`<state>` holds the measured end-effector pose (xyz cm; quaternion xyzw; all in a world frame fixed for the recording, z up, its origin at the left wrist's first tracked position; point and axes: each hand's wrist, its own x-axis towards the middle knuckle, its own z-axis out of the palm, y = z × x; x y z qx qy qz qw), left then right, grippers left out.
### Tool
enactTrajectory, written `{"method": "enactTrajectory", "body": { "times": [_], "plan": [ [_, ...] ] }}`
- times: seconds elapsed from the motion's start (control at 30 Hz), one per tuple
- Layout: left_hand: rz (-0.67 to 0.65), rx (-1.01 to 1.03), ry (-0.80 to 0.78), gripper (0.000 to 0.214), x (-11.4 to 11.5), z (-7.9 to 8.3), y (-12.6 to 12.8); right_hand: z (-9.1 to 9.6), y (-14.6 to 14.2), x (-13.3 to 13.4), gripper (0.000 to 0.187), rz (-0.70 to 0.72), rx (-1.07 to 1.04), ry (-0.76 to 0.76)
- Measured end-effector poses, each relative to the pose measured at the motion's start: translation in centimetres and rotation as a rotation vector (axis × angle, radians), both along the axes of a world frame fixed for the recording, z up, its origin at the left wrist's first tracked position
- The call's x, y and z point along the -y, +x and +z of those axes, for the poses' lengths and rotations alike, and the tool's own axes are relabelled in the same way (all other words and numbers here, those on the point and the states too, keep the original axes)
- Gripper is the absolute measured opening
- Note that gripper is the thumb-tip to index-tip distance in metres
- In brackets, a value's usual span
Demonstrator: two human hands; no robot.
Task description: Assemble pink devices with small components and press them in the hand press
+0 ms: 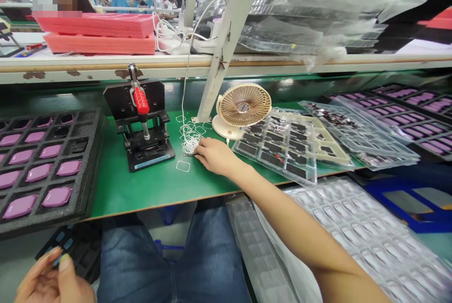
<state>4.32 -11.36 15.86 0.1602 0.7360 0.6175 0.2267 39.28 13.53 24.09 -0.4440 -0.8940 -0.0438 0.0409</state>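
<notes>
My right hand [214, 156] reaches over the green bench, its fingers closed on thin, dark metal tweezers [189, 154] that point left. They are at the front of a tangled heap of thin white ring-shaped gaskets [192, 142]. One loose rounded-square gasket [183, 166] lies flat just in front of the heap. At the lower left, my left hand [52, 279] hovers below bench height, half curled with thumb and forefinger slightly apart; nothing shows in it. Left of the heap stands a black press fixture [146, 128] with a red-handled toggle clamp [141, 100], its handle upright.
A black foam tray [90, 171] with purple cases stands at left. A small fan [243, 105] stands behind my right hand, beside a white post [226, 39]. Clear plastic trays [278, 147] of parts cover the right side; another large tray [356, 227] sits lower right.
</notes>
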Motion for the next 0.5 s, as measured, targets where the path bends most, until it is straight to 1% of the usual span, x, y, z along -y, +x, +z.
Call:
{"method": "enactTrajectory", "body": {
  "times": [0.07,0.1,0.17,0.23,0.33,0.5],
  "plan": [
    [0.14,-0.234,0.152,0.05,-1.1,0.5,0.6,0.0,0.0,-0.2,0.011,0.001,-0.007,-0.015],
    [0.173,-0.313,0.219,0.045,-1.5,0.4,0.7,0.0,0.0,-0.3,0.009,0.003,-0.012,-0.022],
    [0.168,-0.354,0.307,0.043,-2.1,-0.1,0.4,-0.1,-0.1,-0.5,0.006,0.009,-0.029,-0.035],
    [0.156,-0.342,0.367,0.041,-2.2,-0.8,0.1,-0.2,0.0,-0.6,0.005,0.012,-0.054,-0.047],
    [0.099,-0.308,0.393,0.038,-2.1,-1.2,-0.1,-0.4,0.1,-0.5,0.004,0.013,-0.111,-0.062],
    [0.049,-0.286,0.31,0.034,-2.1,-0.2,1.0,-0.5,0.2,-0.2,0.004,0.019,-0.274,-0.094]
  ]
}}
